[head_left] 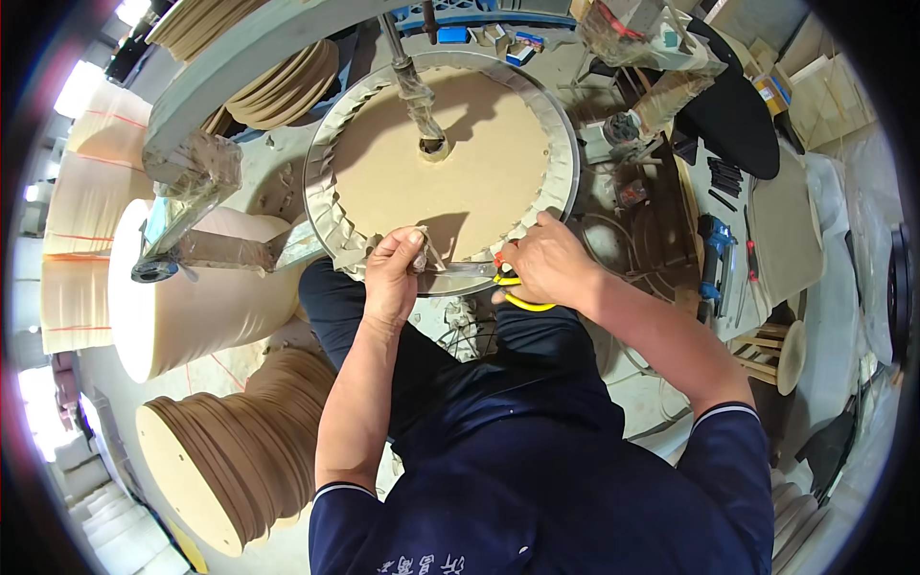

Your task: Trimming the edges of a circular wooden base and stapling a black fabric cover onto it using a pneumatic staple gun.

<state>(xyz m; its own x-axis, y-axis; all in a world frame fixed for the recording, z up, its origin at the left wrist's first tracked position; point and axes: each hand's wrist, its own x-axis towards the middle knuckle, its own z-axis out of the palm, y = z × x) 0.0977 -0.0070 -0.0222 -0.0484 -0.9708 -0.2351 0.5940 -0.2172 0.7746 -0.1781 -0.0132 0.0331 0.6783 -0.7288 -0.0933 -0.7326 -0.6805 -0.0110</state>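
Observation:
A round board [383, 144] lies in a metal ring in front of me, with pale pleated fabric [347, 115] folded inward round its edge. At the near rim my left hand [393, 273] pinches a bunched piece of that fabric between thumb and fingers. My right hand [548, 261] is closed round the yellow-and-red handles of a pair of scissors [470, 271]. Their metal blades point left along the rim, close to the fabric in my left hand. A rod [412, 86] wrapped in clear film comes down onto the board's middle.
Stacked round boards [230, 450] stand at the lower left, beside large cream rolls [201, 278]. Wrapped machine arms [206, 251] flank the ring. On the right bench [762, 216] lie a blue power tool [714, 264], a red-handled screwdriver [751, 261] and black strips [724, 176].

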